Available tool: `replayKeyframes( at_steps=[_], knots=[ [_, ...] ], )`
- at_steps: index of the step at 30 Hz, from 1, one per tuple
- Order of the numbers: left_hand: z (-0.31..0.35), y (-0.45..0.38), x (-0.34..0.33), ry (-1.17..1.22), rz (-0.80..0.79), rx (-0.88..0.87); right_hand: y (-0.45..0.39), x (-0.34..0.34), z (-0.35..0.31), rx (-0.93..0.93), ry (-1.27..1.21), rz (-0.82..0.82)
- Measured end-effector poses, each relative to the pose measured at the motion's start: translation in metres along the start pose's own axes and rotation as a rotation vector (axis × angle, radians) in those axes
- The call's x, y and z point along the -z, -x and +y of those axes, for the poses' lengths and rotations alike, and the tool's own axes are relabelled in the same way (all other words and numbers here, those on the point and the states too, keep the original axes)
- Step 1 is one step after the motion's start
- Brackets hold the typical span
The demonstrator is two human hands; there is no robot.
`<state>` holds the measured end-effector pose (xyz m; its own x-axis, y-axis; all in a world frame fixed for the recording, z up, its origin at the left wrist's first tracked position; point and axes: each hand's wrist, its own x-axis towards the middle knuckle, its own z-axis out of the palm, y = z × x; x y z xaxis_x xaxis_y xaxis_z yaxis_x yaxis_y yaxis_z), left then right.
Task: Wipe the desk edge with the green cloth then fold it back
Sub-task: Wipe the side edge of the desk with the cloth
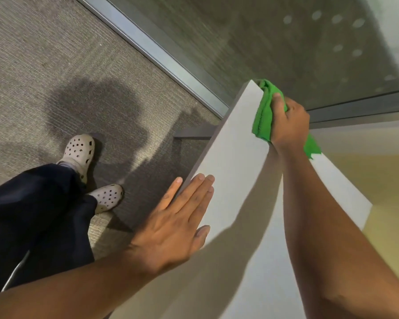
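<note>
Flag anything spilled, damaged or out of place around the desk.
Nothing stands out. The right hand presses the green cloth against the desk edge; the left hand lies flat on it. The dark patch on the carpet reads as a shadow, not a spill.

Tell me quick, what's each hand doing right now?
Left hand: open, flat against the white desk edge, holding nothing.
Right hand: closed on the green cloth, pressing it to the desk edge.
</note>
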<state>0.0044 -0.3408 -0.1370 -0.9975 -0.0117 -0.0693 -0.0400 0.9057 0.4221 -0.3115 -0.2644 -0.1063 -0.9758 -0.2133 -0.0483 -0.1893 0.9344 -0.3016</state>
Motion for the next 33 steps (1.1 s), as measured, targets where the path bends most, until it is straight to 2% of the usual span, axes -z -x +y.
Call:
replayKeyframes(
  at_steps=[3, 8, 15, 19, 24, 30, 32, 33],
  knots=[
    [0.0, 0.001, -0.001, 0.025, -0.004, 0.008, 0.007, -0.004, -0.003, -0.055, 0.075, 0.004],
    [0.001, 0.002, -0.001, 0.004, -0.006, 0.002, 0.045, -0.018, -0.021, 0.167, 0.164, -0.031],
    [0.002, 0.003, 0.002, -0.058, 0.017, -0.006, 0.115, -0.028, -0.025, 0.343, 0.231, -0.137],
    [0.003, 0.001, 0.006, -0.046, 0.034, -0.004, 0.1, -0.035, -0.038, 0.279, 0.23, -0.126],
    [0.003, 0.001, 0.009, 0.007, 0.095, -0.011, 0.041, -0.043, -0.072, 0.013, 0.147, -0.064],
    [-0.003, 0.003, 0.021, 0.168, 0.03, 0.034, 0.076, -0.035, -0.074, 0.111, 0.206, -0.124],
    [-0.009, 0.006, 0.074, 0.154, 0.035, -0.043, 0.096, 0.003, -0.094, 0.067, 0.115, -0.068],
    [-0.013, 0.008, 0.068, 0.156, 0.048, -0.048, 0.103, -0.003, -0.097, 0.095, 0.146, -0.097]
  ],
)
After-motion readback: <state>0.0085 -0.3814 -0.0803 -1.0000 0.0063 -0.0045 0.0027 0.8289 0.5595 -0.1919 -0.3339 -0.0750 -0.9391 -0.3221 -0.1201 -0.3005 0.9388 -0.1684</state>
